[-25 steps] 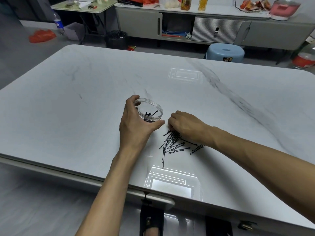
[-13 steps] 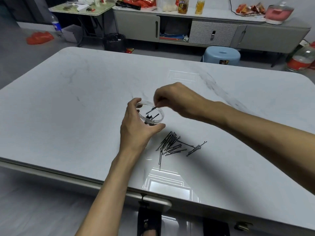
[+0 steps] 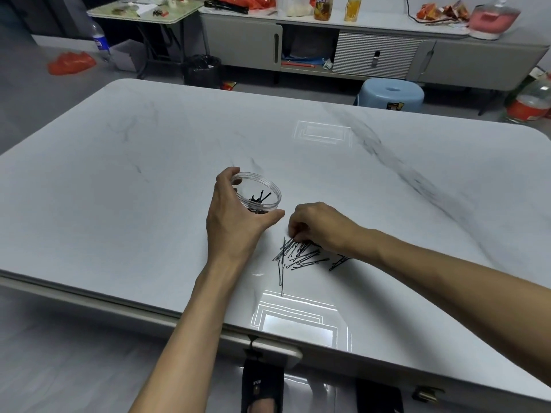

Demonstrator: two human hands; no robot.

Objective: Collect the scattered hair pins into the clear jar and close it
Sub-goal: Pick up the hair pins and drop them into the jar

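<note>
A small clear jar (image 3: 262,189) stands open on the white marble table (image 3: 149,204), with a few black hair pins inside. My left hand (image 3: 235,216) grips its left wall, thumb at the near side. A pile of black hair pins (image 3: 301,256) lies just right of and nearer than the jar. My right hand (image 3: 319,226) is down on the far edge of that pile, fingers curled and pinching at the pins there. No lid is in view.
The table's near edge (image 3: 179,320) runs below my forearms. A blue stool (image 3: 390,93) stands past the far edge. A low grey cabinet (image 3: 372,52) with bottles and bags lines the back wall.
My right hand came from above the jar, where it held a pin, back down to the pile. The left hand stays on the jar.
</note>
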